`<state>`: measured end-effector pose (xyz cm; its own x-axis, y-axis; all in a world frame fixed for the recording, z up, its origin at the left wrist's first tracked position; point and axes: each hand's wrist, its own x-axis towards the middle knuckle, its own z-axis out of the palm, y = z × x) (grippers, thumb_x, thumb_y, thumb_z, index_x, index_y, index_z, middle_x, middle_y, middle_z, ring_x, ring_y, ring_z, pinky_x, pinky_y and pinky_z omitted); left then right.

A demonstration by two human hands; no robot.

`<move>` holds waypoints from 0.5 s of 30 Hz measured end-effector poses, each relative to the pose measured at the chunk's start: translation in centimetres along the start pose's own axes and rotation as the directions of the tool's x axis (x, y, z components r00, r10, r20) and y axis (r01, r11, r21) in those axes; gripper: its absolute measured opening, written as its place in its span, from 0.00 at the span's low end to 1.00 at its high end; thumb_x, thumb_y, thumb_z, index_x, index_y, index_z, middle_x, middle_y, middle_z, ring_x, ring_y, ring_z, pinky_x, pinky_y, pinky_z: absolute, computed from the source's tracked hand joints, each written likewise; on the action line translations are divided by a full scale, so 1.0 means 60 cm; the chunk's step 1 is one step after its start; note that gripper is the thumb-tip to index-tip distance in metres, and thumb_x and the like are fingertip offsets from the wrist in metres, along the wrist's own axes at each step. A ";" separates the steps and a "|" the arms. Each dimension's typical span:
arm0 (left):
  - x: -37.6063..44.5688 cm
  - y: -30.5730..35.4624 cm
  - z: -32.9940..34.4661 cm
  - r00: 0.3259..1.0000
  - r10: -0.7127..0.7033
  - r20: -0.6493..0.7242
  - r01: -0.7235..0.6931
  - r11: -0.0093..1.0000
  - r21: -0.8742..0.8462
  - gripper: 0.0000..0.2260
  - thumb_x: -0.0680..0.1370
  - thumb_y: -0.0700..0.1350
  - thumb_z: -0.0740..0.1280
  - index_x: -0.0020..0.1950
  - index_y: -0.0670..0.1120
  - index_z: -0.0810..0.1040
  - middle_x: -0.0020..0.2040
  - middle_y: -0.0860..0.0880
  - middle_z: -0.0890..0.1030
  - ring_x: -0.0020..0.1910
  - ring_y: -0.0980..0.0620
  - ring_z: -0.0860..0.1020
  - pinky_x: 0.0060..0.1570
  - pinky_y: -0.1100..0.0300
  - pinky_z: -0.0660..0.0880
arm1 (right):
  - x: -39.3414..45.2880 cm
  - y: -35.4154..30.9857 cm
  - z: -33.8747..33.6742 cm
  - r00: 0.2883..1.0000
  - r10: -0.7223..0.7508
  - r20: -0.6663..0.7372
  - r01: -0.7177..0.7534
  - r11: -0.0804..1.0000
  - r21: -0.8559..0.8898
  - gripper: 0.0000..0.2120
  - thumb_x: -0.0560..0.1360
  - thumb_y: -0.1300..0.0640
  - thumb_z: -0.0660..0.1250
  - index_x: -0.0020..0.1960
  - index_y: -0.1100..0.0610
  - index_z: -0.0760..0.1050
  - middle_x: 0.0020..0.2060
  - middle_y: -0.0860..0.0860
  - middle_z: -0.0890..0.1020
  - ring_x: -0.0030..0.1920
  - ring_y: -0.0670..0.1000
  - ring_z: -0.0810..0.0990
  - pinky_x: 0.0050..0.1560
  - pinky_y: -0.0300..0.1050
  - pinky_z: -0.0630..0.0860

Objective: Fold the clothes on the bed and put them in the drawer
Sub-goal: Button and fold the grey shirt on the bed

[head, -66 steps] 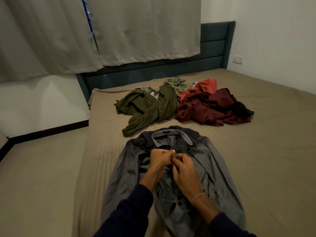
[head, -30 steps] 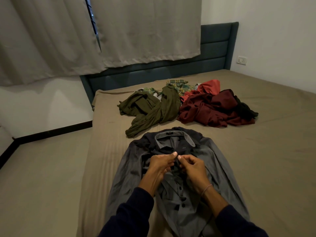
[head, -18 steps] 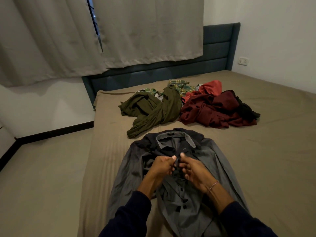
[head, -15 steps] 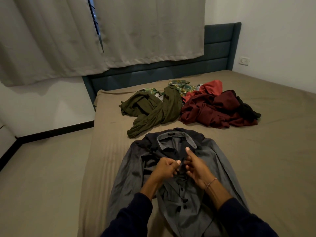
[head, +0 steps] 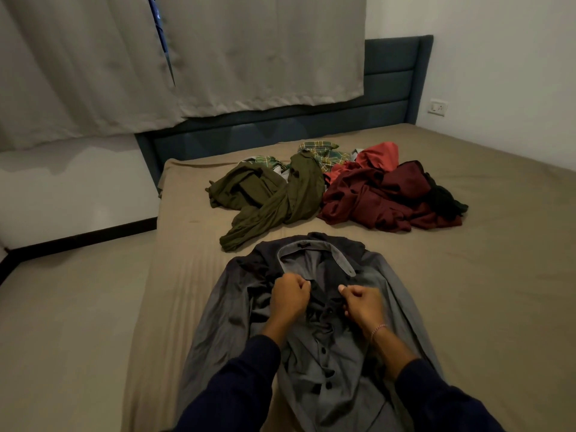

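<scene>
The task is judged to be at an early stage. A grey button-up shirt [head: 314, 344] is laid face up on the bed [head: 486, 275], collar toward the headboard, with its lower buttons seemingly done up and the placket near the chest gaped open. The left hand [head: 288, 299] and the right hand [head: 361, 304] are placed on the shirt's chest, each with fingers curled round an edge of the dark front placket, apparently so that a button can be fastened or the front straightened before folding. No fold is yet seen in this shirt.

Further up the bed, an unfolded heap is left: an olive-green garment [head: 274, 198], a green plaid shirt [head: 324, 154], a maroon garment [head: 380, 201], an orange-red garment [head: 378, 154] and a black one [head: 444, 198]. No folded piece and no drawer are shown, so nearly all the folding and all the stowing are taken to remain.
</scene>
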<state>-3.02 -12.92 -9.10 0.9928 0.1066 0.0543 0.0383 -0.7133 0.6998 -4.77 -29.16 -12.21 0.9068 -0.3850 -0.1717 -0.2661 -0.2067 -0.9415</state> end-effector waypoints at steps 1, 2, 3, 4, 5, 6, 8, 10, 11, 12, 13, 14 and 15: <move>0.003 0.000 0.009 1.000 -0.019 0.012 0.018 0.999 0.035 0.18 0.79 0.47 0.69 0.30 0.44 0.76 0.30 0.48 0.78 0.32 0.50 0.78 0.39 0.52 0.80 | 0.001 0.001 -0.004 0.998 -0.043 -0.046 0.041 0.998 -0.047 0.12 0.78 0.52 0.71 0.45 0.61 0.86 0.31 0.55 0.84 0.30 0.48 0.81 0.40 0.47 0.81; 0.005 -0.002 0.019 0.999 -0.035 0.034 0.033 0.997 0.063 0.17 0.79 0.49 0.70 0.33 0.43 0.79 0.33 0.47 0.80 0.35 0.49 0.80 0.40 0.52 0.80 | 0.002 0.000 -0.009 0.992 -0.086 -0.097 0.077 0.993 -0.088 0.11 0.77 0.51 0.72 0.50 0.59 0.86 0.35 0.53 0.86 0.35 0.48 0.83 0.43 0.44 0.80; 0.006 -0.005 0.029 0.997 -0.052 0.057 0.047 0.996 0.077 0.15 0.78 0.51 0.72 0.35 0.42 0.81 0.35 0.46 0.82 0.38 0.49 0.81 0.41 0.52 0.80 | 0.004 -0.001 -0.015 0.982 -0.123 -0.147 0.105 0.987 -0.122 0.11 0.77 0.51 0.73 0.53 0.57 0.86 0.41 0.52 0.87 0.42 0.50 0.85 0.47 0.41 0.79; 0.005 -0.006 0.037 0.995 -0.071 0.075 0.065 0.995 0.080 0.15 0.77 0.52 0.72 0.38 0.42 0.83 0.38 0.46 0.83 0.40 0.49 0.82 0.41 0.54 0.80 | 0.006 -0.002 -0.019 0.971 -0.155 -0.184 0.130 0.981 -0.142 0.12 0.76 0.52 0.74 0.55 0.58 0.86 0.46 0.52 0.87 0.47 0.51 0.85 0.50 0.39 0.77; 0.004 -0.006 0.041 0.992 -0.090 0.089 0.083 0.993 0.083 0.14 0.77 0.54 0.73 0.40 0.43 0.84 0.40 0.46 0.84 0.42 0.49 0.82 0.41 0.56 0.79 | 0.008 -0.003 -0.023 0.958 -0.194 -0.212 0.163 0.974 -0.154 0.12 0.75 0.53 0.75 0.55 0.58 0.85 0.48 0.53 0.87 0.50 0.53 0.85 0.51 0.38 0.75; 0.005 -0.006 0.043 0.990 -0.105 0.097 0.096 0.991 0.093 0.13 0.77 0.55 0.73 0.42 0.44 0.84 0.42 0.47 0.85 0.44 0.49 0.82 0.41 0.58 0.77 | 0.010 -0.003 -0.023 0.946 -0.230 -0.228 0.194 0.966 -0.169 0.12 0.74 0.53 0.75 0.55 0.59 0.85 0.48 0.53 0.87 0.50 0.53 0.85 0.52 0.38 0.75; 0.013 -0.010 0.049 0.988 -0.116 0.106 0.103 0.988 0.119 0.13 0.76 0.56 0.72 0.45 0.47 0.85 0.45 0.49 0.85 0.46 0.50 0.82 0.41 0.59 0.75 | 0.014 -0.006 -0.021 0.920 -0.292 -0.261 0.247 0.950 -0.189 0.11 0.74 0.54 0.76 0.53 0.59 0.86 0.47 0.53 0.87 0.48 0.52 0.84 0.50 0.40 0.77; 0.019 -0.013 0.055 0.987 -0.115 0.108 0.098 0.984 0.149 0.12 0.76 0.57 0.72 0.44 0.49 0.85 0.45 0.50 0.85 0.47 0.50 0.83 0.43 0.58 0.78 | 0.017 -0.008 -0.020 0.894 -0.336 -0.297 0.282 0.936 -0.210 0.11 0.73 0.54 0.76 0.53 0.59 0.86 0.46 0.54 0.84 0.43 0.49 0.80 0.46 0.36 0.75; 0.022 -0.014 0.058 0.988 -0.117 0.104 0.099 0.981 0.170 0.12 0.76 0.57 0.72 0.45 0.49 0.85 0.46 0.50 0.85 0.48 0.50 0.83 0.44 0.57 0.78 | 0.017 -0.009 -0.017 0.885 -0.343 -0.315 0.287 0.934 -0.212 0.11 0.74 0.55 0.76 0.52 0.60 0.85 0.45 0.53 0.81 0.41 0.47 0.77 0.42 0.33 0.71; 0.024 -0.017 0.060 0.989 -0.114 0.098 0.093 0.977 0.193 0.11 0.76 0.57 0.72 0.47 0.50 0.85 0.48 0.49 0.85 0.49 0.49 0.83 0.44 0.57 0.78 | 0.016 -0.010 -0.015 0.874 -0.355 -0.330 0.297 0.930 -0.215 0.10 0.74 0.56 0.76 0.52 0.61 0.85 0.44 0.52 0.79 0.39 0.45 0.74 0.39 0.30 0.68; 0.026 -0.019 0.064 0.991 -0.102 0.088 0.079 0.971 0.225 0.11 0.76 0.57 0.73 0.49 0.50 0.85 0.49 0.49 0.85 0.51 0.49 0.82 0.45 0.57 0.78 | 0.016 -0.011 -0.012 0.860 -0.380 -0.341 0.317 0.921 -0.227 0.10 0.74 0.56 0.76 0.52 0.61 0.85 0.44 0.52 0.77 0.38 0.43 0.73 0.37 0.30 0.67; 0.026 -0.021 0.066 0.994 -0.078 0.082 0.053 0.962 0.269 0.11 0.76 0.57 0.72 0.50 0.50 0.85 0.50 0.49 0.85 0.51 0.48 0.82 0.46 0.56 0.78 | 0.015 -0.012 -0.010 0.838 -0.419 -0.350 0.350 0.904 -0.244 0.09 0.74 0.56 0.76 0.51 0.60 0.85 0.43 0.51 0.76 0.37 0.43 0.73 0.37 0.31 0.67; 0.027 -0.023 0.070 0.995 -0.045 0.090 0.014 0.945 0.325 0.12 0.76 0.57 0.72 0.51 0.50 0.84 0.50 0.49 0.84 0.51 0.48 0.82 0.47 0.55 0.78 | 0.017 -0.012 -0.008 0.813 -0.460 -0.356 0.386 0.884 -0.263 0.08 0.74 0.56 0.76 0.51 0.60 0.86 0.43 0.51 0.76 0.37 0.45 0.74 0.36 0.32 0.69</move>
<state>-0.97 -14.67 -12.93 0.9962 0.0758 -0.0422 0.0866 -0.8983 0.4307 -3.80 -29.84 -11.59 0.7438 -0.5377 0.3970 0.0288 -0.5676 -0.8228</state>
